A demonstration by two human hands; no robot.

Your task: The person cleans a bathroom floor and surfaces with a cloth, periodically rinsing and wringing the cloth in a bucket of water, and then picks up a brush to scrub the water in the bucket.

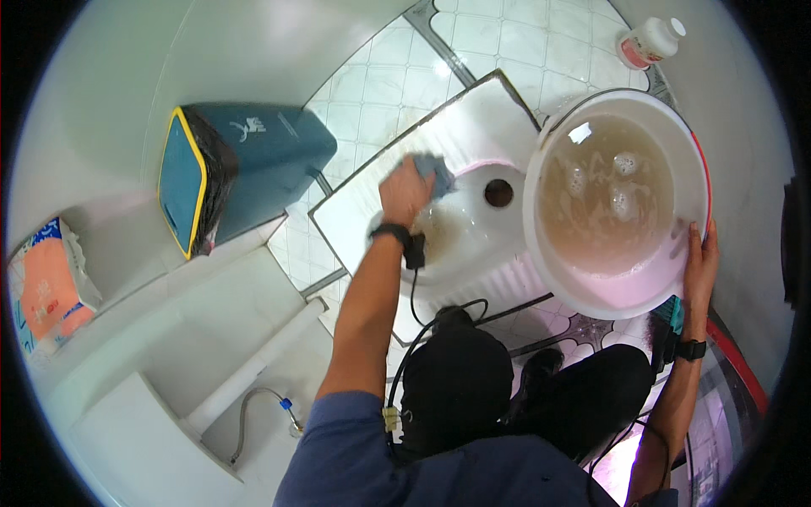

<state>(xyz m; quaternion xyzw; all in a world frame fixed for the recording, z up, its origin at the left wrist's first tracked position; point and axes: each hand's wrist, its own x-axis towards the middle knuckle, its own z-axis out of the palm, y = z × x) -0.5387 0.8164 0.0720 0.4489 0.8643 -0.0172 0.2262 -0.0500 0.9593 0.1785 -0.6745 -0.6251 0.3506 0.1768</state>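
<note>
Closed over a grey-blue cloth [434,175], my left hand [405,193] presses it to the white surface of a squat toilet [473,228]. The toilet's round dark drain hole [498,193] lies just right of the cloth, and brownish water shows in the basin below it. With fingers on the outer wall and rim, my right hand [700,258] grips the right side of a large white bucket [541,253]. Cloudy brown water [604,207] with patches of foam half fills the tilted bucket. My right palm is partly hidden.
A blue bin [270,160] with a yellow-edged lid stands at the left. A tissue pack [51,291] sits farther left, above a white pipe [253,367] and a braided hose [245,422]. A white bottle [649,44] stands at the far right. Green brush bristles [668,314] show under the bucket.
</note>
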